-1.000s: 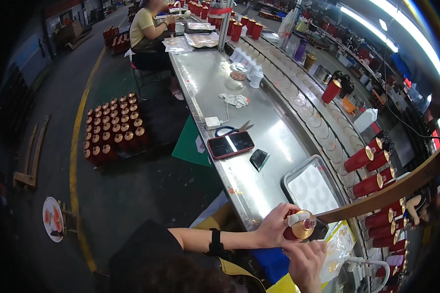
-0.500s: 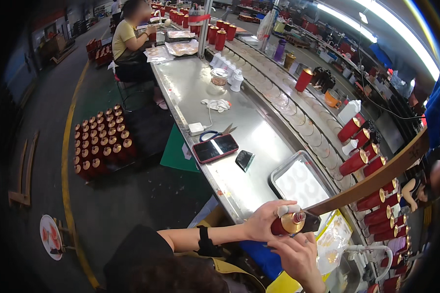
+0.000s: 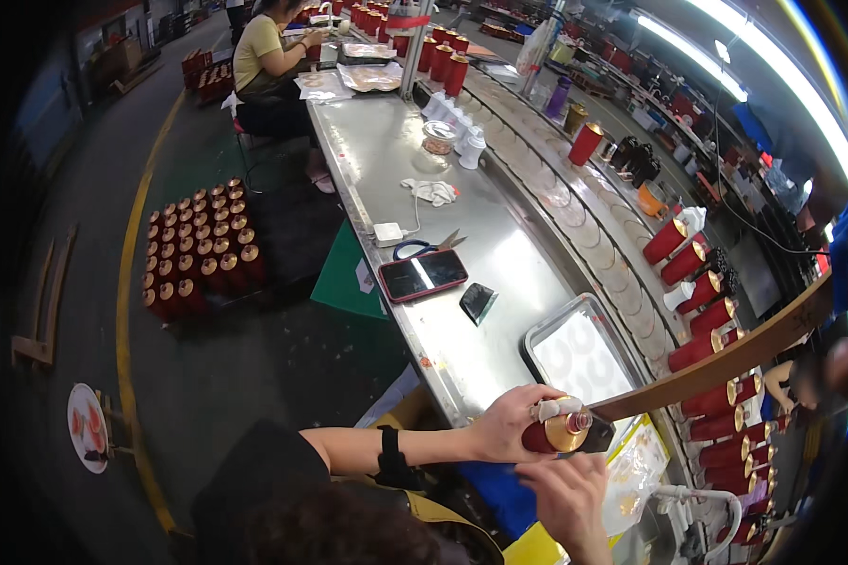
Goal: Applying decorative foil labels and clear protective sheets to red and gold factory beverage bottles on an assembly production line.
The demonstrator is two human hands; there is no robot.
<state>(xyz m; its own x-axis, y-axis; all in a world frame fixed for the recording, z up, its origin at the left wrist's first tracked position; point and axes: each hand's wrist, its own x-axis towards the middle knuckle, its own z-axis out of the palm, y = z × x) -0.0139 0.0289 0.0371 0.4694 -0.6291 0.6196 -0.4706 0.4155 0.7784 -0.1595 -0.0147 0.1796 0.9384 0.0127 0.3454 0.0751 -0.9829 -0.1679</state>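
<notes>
My left hand [image 3: 507,426] is closed around a red bottle [image 3: 540,439] with a gold shoulder and a narrow threaded neck. The bottle is tilted, its neck pointing up and right. White covers sit on some of that hand's fingertips, which rest against the gold part. Just below the bottle is my right hand [image 3: 573,497], its fingers loosely bent and slightly blurred. Nothing shows between them, and whether they touch the bottle is unclear. Past the bottle lies a metal tray [image 3: 534,331] with a white sheet bearing pale curved shapes.
Along the steel bench [image 3: 499,250] lie a phone [image 3: 422,276], scissors [image 3: 433,245], a dark scraper-like piece [image 3: 479,303] and a white cloth [image 3: 431,192]. A wooden bar [image 3: 716,369] crosses at right, near several red bottles [image 3: 695,350]. A faucet [image 3: 725,499] stands lower right. Another person [image 3: 271,61] sits far left.
My right hand has drawn slightly down and away from the bottle, its fingers loosening. My left hand keeps its hold. The whole view has shifted a little.
</notes>
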